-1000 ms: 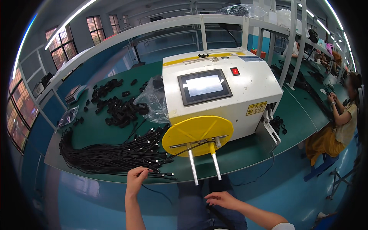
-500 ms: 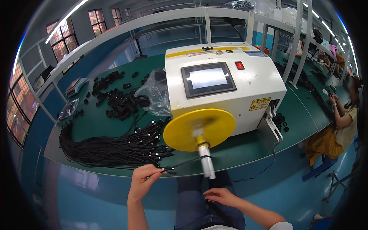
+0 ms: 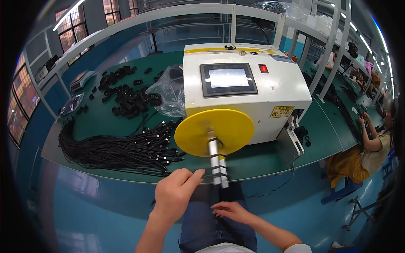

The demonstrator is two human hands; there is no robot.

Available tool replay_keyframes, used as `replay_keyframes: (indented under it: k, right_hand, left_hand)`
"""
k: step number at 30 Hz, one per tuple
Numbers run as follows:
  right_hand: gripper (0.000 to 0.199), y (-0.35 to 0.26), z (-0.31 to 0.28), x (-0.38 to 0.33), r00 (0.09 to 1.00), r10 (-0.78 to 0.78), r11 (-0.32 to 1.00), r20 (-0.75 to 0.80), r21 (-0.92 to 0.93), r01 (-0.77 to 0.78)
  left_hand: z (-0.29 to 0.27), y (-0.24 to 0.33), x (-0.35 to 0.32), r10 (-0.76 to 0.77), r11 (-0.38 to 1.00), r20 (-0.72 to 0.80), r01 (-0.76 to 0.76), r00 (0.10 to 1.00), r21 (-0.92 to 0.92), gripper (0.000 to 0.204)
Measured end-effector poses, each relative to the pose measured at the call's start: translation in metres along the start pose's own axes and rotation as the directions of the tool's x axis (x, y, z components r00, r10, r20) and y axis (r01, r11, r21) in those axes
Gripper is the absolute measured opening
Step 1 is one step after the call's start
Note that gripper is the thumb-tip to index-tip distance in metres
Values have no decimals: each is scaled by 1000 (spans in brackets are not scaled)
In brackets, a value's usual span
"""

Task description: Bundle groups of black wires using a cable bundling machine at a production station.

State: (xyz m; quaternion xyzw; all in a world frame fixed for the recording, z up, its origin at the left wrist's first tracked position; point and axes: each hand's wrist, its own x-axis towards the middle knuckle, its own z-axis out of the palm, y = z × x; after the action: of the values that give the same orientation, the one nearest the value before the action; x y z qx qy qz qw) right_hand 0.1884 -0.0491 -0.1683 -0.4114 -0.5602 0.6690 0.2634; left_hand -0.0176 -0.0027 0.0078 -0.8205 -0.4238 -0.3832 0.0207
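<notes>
Of the person's two hands, the left hand (image 3: 175,193) is curled near two blurred metal rods (image 3: 213,148), thumb toward them, though from here I can't tell whether it pinches anything; the right hand (image 3: 231,211) hangs loosely spread over the lap. Black cable (image 3: 218,167) wraps around those rods, in front of one yellow disc (image 3: 235,130) on one white machine (image 3: 263,93). Left of it, one big bundle of cables (image 3: 112,152) lies on the green counter (image 3: 259,159).
</notes>
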Motion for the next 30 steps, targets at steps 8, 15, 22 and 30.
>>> replay_keyframes:
  k: [8,15,22,30]
  right_hand:
    - [28,-8,0,-3,999,-31,999,16,-19,32]
    - [29,-9,-3,-4,999,12,999,49,-35,-10]
    - [25,-48,-26,-13,969,-133,983,-209,94,155]
    - [24,-140,-18,-19,521,-761,637,-387,-599,485]
  left_hand:
    - [-1,13,0,75,997,23,-75,997,-6,28]
    - [10,11,-4,7,986,-83,-21,997,-166,27]
    - [29,-8,-23,-137,908,-80,93,987,-409,23]
    - [38,-16,-34,-320,732,-10,241,947,-638,21]
